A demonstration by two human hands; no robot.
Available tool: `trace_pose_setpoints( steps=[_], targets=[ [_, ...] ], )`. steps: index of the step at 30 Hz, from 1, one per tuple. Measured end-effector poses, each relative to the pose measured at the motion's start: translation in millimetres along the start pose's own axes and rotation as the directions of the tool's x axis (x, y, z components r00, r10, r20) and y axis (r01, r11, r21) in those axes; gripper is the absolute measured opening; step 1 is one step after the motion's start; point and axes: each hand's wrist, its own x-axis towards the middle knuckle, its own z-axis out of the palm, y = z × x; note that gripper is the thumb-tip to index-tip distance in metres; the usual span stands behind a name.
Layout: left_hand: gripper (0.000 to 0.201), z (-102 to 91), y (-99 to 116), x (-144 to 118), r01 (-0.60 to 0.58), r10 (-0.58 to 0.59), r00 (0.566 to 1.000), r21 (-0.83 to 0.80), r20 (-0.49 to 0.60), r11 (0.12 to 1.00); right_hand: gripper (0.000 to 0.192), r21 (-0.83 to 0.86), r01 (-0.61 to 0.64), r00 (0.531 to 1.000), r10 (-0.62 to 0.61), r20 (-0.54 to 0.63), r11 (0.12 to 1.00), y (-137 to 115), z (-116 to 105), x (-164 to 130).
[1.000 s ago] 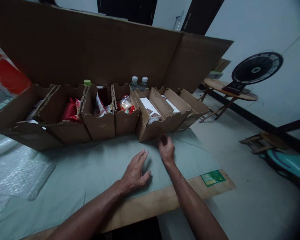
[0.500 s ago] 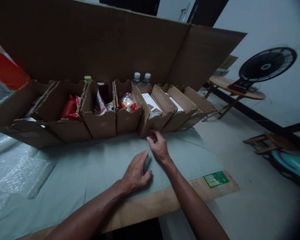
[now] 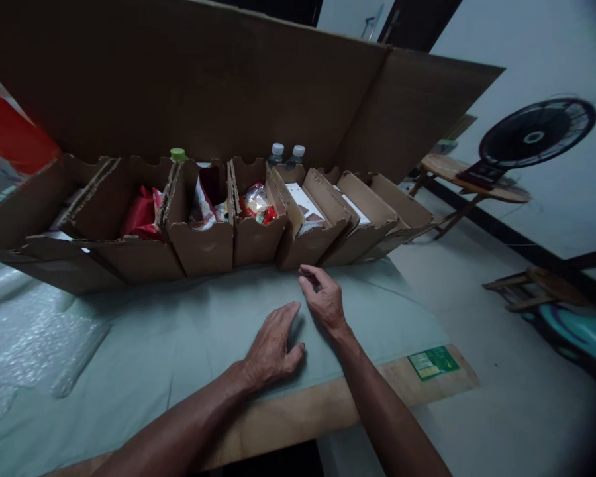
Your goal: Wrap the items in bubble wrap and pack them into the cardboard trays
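My left hand (image 3: pixel 273 344) lies flat on the pale green sheet (image 3: pixel 179 338) that covers the table, fingers spread, holding nothing. My right hand (image 3: pixel 322 298) hovers just beyond it with fingers loosely curled and empty, a short way in front of a cardboard bin (image 3: pixel 305 242) holding a white carton. That bin belongs to a row of open cardboard bins (image 3: pixel 203 245) along the back of the table. The bins hold red snack packets (image 3: pixel 142 215), other wrapped packets (image 3: pixel 255 205) and flat white cartons (image 3: pixel 302 205).
A large cardboard sheet (image 3: pixel 218 86) stands behind the bins. Two clear bottles (image 3: pixel 285 154) and a green-capped bottle (image 3: pixel 177 155) rise behind the row. Bubble wrap (image 3: pixel 34 338) lies at the left. A black fan (image 3: pixel 536 136) and folding wooden tables (image 3: pixel 471 179) stand on the floor at right.
My right hand reached forward to the front of the bin with the white carton, then drew back slightly and lifted off. My left hand stayed flat on the sheet.
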Motion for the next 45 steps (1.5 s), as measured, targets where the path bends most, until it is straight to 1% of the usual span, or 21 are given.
trace_pose_setpoints(
  steps=[4, 7, 9, 11, 14, 17, 21, 23, 25, 27, 29, 31, 32, 34, 35, 36, 37, 38, 40, 42, 45],
  targets=[
    [0.074, 0.3, -1.1, 0.2, -0.018, 0.018, 1.0, -0.017, -0.009, 1.0, 0.025, 0.078, 0.04, 0.999, -0.042, 0.021, 0.996, -33.4, -2.8, 4.9],
    [0.073, 0.5, -1.7, 1.2, -0.022, 0.021, 1.0, -0.019, -0.008, 1.0, 0.037, 0.06, 0.124, 0.987, -0.129, 0.095, 0.99, -67.2, 3.0, 27.0],
    [0.071, 0.4, -1.5, 2.8, -0.02, 0.02, 1.0, -0.022, -0.008, 1.0, 0.053, -0.045, 0.169, 0.97, -0.158, 0.186, 0.985, -88.1, 12.1, 48.3],
    [0.068, -0.3, -0.2, 5.0, -0.013, 0.013, 1.0, -0.041, -0.014, 0.999, 0.062, -0.24, 0.185, 0.952, -0.113, 0.285, 0.953, -104.1, 23.7, 70.1],
    [0.058, -4.6, 4.6, 6.7, 0.046, -0.049, 0.998, -0.067, -0.045, 0.997, 0.046, -0.497, 0.176, 0.938, 0.008, 0.347, 0.85, -116.8, 38.5, 93.5],
    [0.049, -15.8, 11.6, -0.7, 0.123, -0.13, 0.986, -0.078, -0.101, 0.989, 0.032, -0.552, 0.181, 0.937, 0.027, 0.348, 0.814, -119.1, 41.6, 96.0],
    [0.038, -40.1, 20.1, -32.3, 0.153, -0.173, 0.96, -0.104, -0.22, 0.983, 0.027, -0.509, 0.203, 0.942, -0.024, 0.336, 0.837, -113.2, 23.7, 63.2],
    [0.031, -52.7, 23.9, -54.2, 0.188, -0.209, 0.926, -0.095, -0.315, 0.978, 0.025, -0.468, 0.236, 0.938, -0.074, 0.338, 0.852, -108.5, 6.1, 35.7],
    [0.027, -63.9, 28.4, -75.3, 0.241, -0.258, 0.876, -0.093, -0.408, 0.966, 0.026, -0.391, 0.321, 0.915, -0.177, 0.362, 0.862, -104.3, -17.8, 5.7],
    [0.027, -73.8, 34.1, -91.4, 0.286, -0.301, 0.823, -0.105, -0.481, 0.952, 0.029, -0.28, 0.425, 0.866, -0.296, 0.404, 0.861, -101.5, -48.2, -22.7],
    [0.031, -82.7, 40.7, -99.7, 0.307, -0.321, 0.784, -0.117, -0.531, 0.944, 0.031, -0.188, 0.465, 0.829, -0.351, 0.436, 0.865, -99.0, -83.4, -46.8],
    [0.039, -90.5, 47.0, -99.5, 0.295, -0.317, 0.769, -0.131, -0.555, 0.946, 0.031, -0.161, 0.405, 0.851, -0.307, 0.426, 0.9, -93.9, -119.1, -66.6],
    [0.043, -93.8, 49.5, -96.7, 0.28, -0.308, 0.769, -0.138, -0.561, 0.95, 0.029, -0.175, 0.338, 0.889, -0.252, 0.381, 0.925, -89.5, -135.5, -75.9],
    [0.052, -98.6, 52.6, -87.1, 0.244, -0.286, 0.783, -0.15, -0.552, 0.958, 0.026, -0.225, 0.14, 0.978, -0.099, 0.184, 0.964, -76.8, -162.3, -95.0],
    [0.057, -99.8, 53.0, -80.9, 0.233, -0.282, 0.797, -0.159, -0.534, 0.959, 0.026, -0.234, 0.028, 0.998, -0.015, 0.058, 0.972, -68.9, -172.0, -105.1],
    [0.063, -100.1, 52.7, -74.0, 0.227, -0.284, 0.814, -0.172, -0.506, 0.959, 0.029, -0.219, -0.069, 0.997, 0.06, -0.045, 0.973, -60.7, -178.7, -115.6],
    [0.068, -99.2, 52.0, -66.8, 0.22, -0.284, 0.833, -0.187, -0.475, 0.957, 0.036, -0.189, -0.141, 0.987, 0.123, -0.104, 0.972, -52.7, -182.3, -126.0],
    [0.073, -97.1, 51.1, -59.4, 0.211, -0.283, 0.851, -0.206, -0.442, 0.956, 0.046, -0.157, -0.188, 0.979, 0.172, -0.109, 0.969, -45.6, -182.8, -135.8],
    [0.078, -89.6, 49.4, -45.7, 0.195, -0.285, 0.881, -0.257, -0.378, 0.946, 0.059, -0.117, -0.225, 0.974, 0.225, -0.007, 0.967, -35.7, -175.1, -151.2],
    [0.075, -78.9, 48.9, -36.1, 0.188, -0.288, 0.905, -0.314, -0.312, 0.931, 0.06, -0.124, -0.238, 0.966, 0.249, 0.076, 0.963, -32.7, -158.3, -158.7],
    [0.067, -63.7, 49.7, -36.0, 0.193, -0.307, 0.908, -0.363, -0.286, 0.911, 0.055, -0.144, -0.27, 0.959, 0.279, 0.044, 0.952, -36.4, -127.2, -154.6]
  ],
)
